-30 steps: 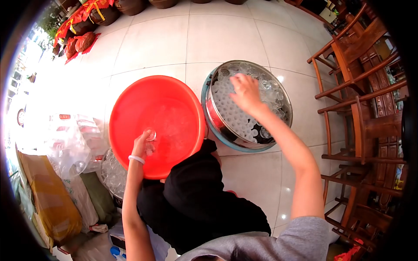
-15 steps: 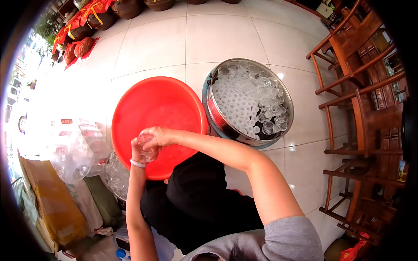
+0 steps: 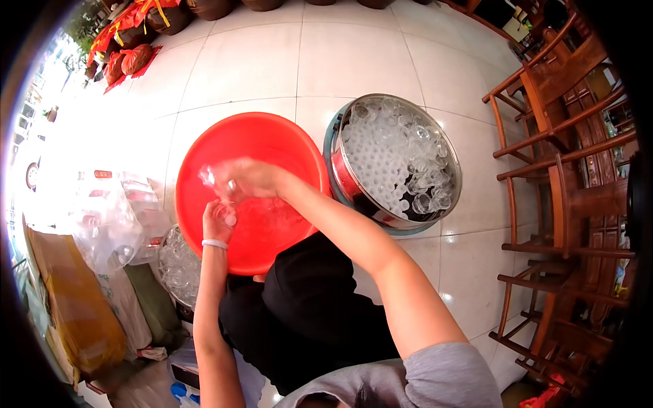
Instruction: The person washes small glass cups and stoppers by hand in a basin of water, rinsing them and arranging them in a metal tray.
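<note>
A red basin [image 3: 279, 146] stands on the tiled floor, with clear pieces low inside it. Over its left part, my left hand [image 3: 219, 219] has its fingers curled round a small clear cup. Just above and touching or nearly touching it, my right hand [image 3: 248, 180] is blurred by motion, closed on a clear cup [image 3: 207, 175] that points up and left. To the right, a round metal-rimmed container [image 3: 457, 160] holds many small clear cups [image 3: 381, 160], some upright in rows, others lying loose on top.
Another round container of clear cups [image 3: 180, 268] is at my left knee. Plastic bags [image 3: 109, 224] and a brown-yellow package [image 3: 75, 306] lie at the left. Wooden chairs [image 3: 564, 197] line the right side. Dark pots [image 3: 211, 8] stand along the far edge.
My right hand has come from the metal-rimmed container to my left hand over the basin, then risen slightly with a clear cup. My left hand has stayed over the basin.
</note>
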`<state>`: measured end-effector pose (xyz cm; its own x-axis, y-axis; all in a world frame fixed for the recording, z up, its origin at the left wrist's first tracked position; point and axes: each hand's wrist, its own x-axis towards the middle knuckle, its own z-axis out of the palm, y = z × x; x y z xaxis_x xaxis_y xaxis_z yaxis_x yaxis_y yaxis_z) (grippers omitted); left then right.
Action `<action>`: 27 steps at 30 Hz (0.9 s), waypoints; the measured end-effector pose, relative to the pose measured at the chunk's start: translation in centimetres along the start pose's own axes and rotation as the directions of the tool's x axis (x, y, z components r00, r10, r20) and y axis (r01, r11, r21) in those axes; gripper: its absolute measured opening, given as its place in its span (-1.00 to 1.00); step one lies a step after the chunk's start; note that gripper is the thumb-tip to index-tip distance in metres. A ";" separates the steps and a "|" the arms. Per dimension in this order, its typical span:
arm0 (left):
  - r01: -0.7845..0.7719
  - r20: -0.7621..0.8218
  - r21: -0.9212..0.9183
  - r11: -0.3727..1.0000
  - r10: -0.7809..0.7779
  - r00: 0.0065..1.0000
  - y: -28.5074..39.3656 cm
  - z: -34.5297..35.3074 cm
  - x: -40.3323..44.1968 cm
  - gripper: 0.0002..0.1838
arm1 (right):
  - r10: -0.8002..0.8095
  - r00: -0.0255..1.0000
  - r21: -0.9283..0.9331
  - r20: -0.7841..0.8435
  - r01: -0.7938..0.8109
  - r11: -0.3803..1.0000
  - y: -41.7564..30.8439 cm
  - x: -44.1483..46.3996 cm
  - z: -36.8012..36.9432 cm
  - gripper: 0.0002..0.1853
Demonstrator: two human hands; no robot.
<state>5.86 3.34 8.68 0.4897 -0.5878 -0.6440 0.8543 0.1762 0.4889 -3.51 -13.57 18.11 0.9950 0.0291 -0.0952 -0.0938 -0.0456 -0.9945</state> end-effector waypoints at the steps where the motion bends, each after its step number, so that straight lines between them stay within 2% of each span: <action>1: -0.022 -0.033 0.039 0.999 0.024 0.999 -0.2 0.0 0.1 -0.76 | 0.093 0.995 -0.604 0.026 -0.059 0.795 6.8 2.7 -0.2 -0.64; 2: -0.042 -0.063 0.084 0.996 0.047 0.997 -0.3 0.1 0.6 -0.79 | -0.026 0.995 -0.788 -0.095 -0.059 0.612 8.5 0.4 0.4 -0.62; 3: -0.027 -0.082 0.072 0.997 0.033 0.996 -0.1 -0.7 1.4 -0.84 | -0.145 0.966 -0.907 -0.213 -0.141 0.396 10.0 -1.9 1.0 -0.60; 4: -0.014 -0.094 0.077 0.997 0.021 0.995 0.2 -1.5 1.4 -0.84 | 0.070 0.961 -0.780 -0.267 -0.259 0.571 7.9 -2.3 1.3 -0.58; 5: -0.048 -0.053 0.051 0.998 0.050 0.997 -0.1 -1.5 1.9 -0.84 | 0.081 0.965 -0.791 -0.251 -0.253 0.557 5.3 -2.4 0.4 -0.58; 7: -0.049 0.040 0.069 0.996 0.046 0.998 -0.3 -2.5 2.5 -0.85 | 0.074 0.983 -0.601 -0.170 -0.163 0.783 -0.4 -2.5 0.2 -0.57; 8: -0.053 0.043 0.072 0.996 0.050 0.998 -0.3 -2.2 2.4 -0.85 | -0.019 0.992 -0.551 -0.122 -0.052 0.833 -3.0 -3.0 -0.2 -0.56; 9: -0.075 0.013 0.080 0.994 0.074 0.997 -0.6 -1.8 2.1 -0.84 | 0.007 0.996 -0.334 -0.087 -0.036 0.942 -4.8 -3.3 -0.7 -0.57; 10: -0.098 -0.012 0.085 0.992 0.099 0.995 -0.5 -1.4 1.9 -0.83 | 0.023 0.999 -0.102 -0.047 -0.028 0.994 -5.8 -3.4 -1.0 -0.57; 11: -0.099 0.005 0.000 0.995 0.099 0.995 -0.5 -1.0 1.6 -0.79 | 0.051 0.997 0.469 0.065 -0.075 0.880 -3.9 -3.2 -1.1 -0.55; 12: -0.101 0.012 -0.011 0.995 0.101 0.995 -0.8 -1.2 1.5 -0.79 | 0.055 0.996 0.458 0.067 -0.079 0.885 -0.1 -3.1 -0.5 -0.55; 13: -0.092 -0.010 0.045 0.995 0.093 0.996 -0.8 -1.3 1.8 -0.84 | 0.076 0.996 -0.361 0.052 -0.052 0.931 4.7 -2.8 0.2 -0.54; 14: -0.078 -0.036 0.112 0.991 0.083 0.996 -0.6 -1.5 2.3 -0.88 | 0.082 0.997 -0.934 0.015 -0.016 0.358 7.0 -2.6 0.6 -0.52; 15: -0.072 -0.042 0.095 0.993 0.076 0.996 -0.5 -2.1 2.5 -0.88 | 0.082 0.997 -0.926 0.004 -0.027 0.376 5.7 -3.2 1.2 -0.52; 17: -0.104 -0.036 0.077 0.992 0.107 0.994 -0.8 -0.8 2.5 -0.87 | -0.007 0.972 -0.683 -0.236 -0.161 0.713 -0.1 -6.0 -0.6 -0.50; 18: -0.119 -0.038 0.106 0.987 0.123 0.992 -0.8 -1.3 1.5 -0.86 | -0.057 0.972 -0.613 -0.229 -0.098 0.784 -0.9 -7.2 -1.9 -0.51; 19: -0.126 -0.043 0.104 0.987 0.131 0.990 -0.8 -1.5 1.5 -0.86 | -0.235 0.942 -0.627 -0.240 0.035 0.778 -0.5 -8.1 -3.6 -0.50; 20: -0.110 -0.058 0.136 0.985 0.119 0.991 -0.9 -1.6 1.9 -0.85 | -0.050 0.943 -0.535 -0.329 -0.142 0.833 -5.1 -10.7 -5.0 -0.45; 21: -0.089 -0.075 0.169 0.982 0.103 0.992 -0.9 -1.6 2.1 -0.84 | -0.103 0.897 -0.605 -0.429 -0.200 0.771 -4.8 -12.0 -6.9 -0.40; 22: -0.096 -0.074 0.160 0.982 0.109 0.991 -0.9 -1.1 1.9 -0.84 | 0.104 0.842 -0.503 -0.530 -0.411 0.760 -7.2 -13.4 -8.3 -0.43; 24: -0.079 -0.086 0.173 0.982 0.095 0.992 -0.9 -0.3 1.0 -0.84 | 0.182 0.721 -0.430 -0.669 -0.575 0.696 -7.7 -16.4 -11.7 -0.45; 26: -0.090 -0.086 0.144 0.986 0.103 0.991 -1.0 -0.6 1.2 -0.82 | 0.144 0.732 -0.537 -0.666 -0.605 0.587 -6.7 -18.7 -14.4 -0.44; 27: -0.097 -0.079 0.125 0.987 0.107 0.991 -1.0 -0.8 1.3 -0.79 | 0.144 0.735 -0.539 -0.663 -0.602 0.588 -5.1 -19.5 -15.6 -0.44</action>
<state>5.75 3.01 6.89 0.5909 -0.5008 -0.6324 0.7744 0.1324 0.6187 -21.87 -29.46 25.73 0.7394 -0.6474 -0.1848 -0.6365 -0.5830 -0.5049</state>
